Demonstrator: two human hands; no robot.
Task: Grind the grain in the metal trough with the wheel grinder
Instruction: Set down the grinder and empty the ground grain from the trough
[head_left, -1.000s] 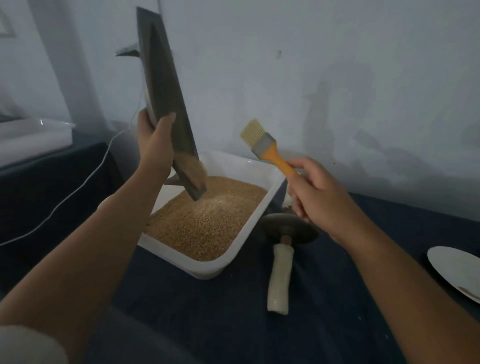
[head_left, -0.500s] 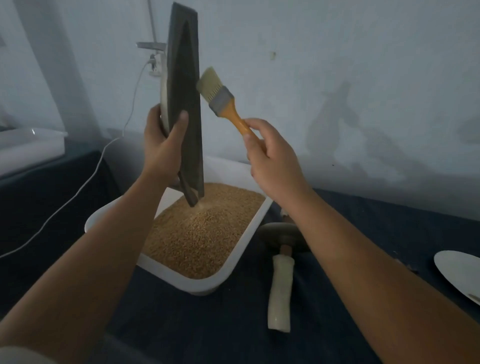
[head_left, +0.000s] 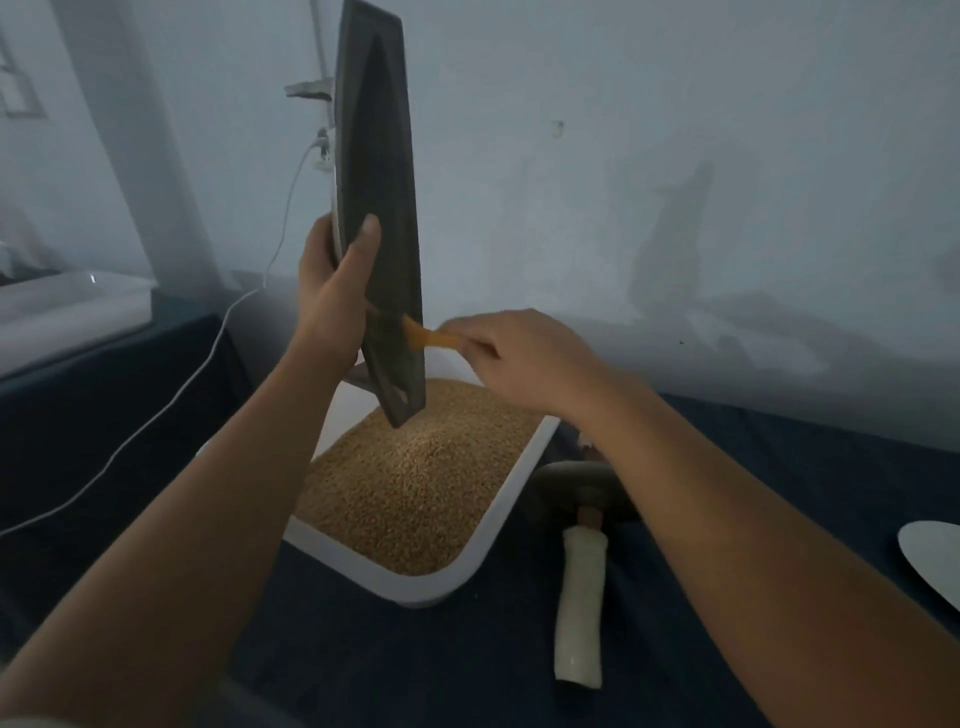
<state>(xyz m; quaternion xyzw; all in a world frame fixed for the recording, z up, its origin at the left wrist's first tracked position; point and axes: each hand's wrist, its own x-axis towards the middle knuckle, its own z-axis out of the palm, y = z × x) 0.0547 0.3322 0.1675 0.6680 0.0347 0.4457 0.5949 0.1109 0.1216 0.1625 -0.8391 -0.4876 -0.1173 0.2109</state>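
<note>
Dark tabletop (head_left: 363, 670): left hand (head_left: 332, 296) grips the metal trough (head_left: 376, 208) upright over the grain tub (head_left: 501, 522), presumably so the brush (head_left: 426, 335), pinched by the right hand (head_left: 519, 353), sweeps residue down.

Trough (head_left: 376, 208) upright over grain tub (head_left: 415, 590) — wheel grinder (head_left: 579, 582) just rt, plate (head_left: 930, 561) far rt.

No text, label, brand or number can be read here. The metal trough (head_left: 374, 156) rising above the left hand (head_left: 332, 296) and its fingers (head_left: 366, 244) shows a plain dark face (the brush (head_left: 426, 335) pinched in the right hand (head_left: 519, 358) is motion-blurred).
</note>
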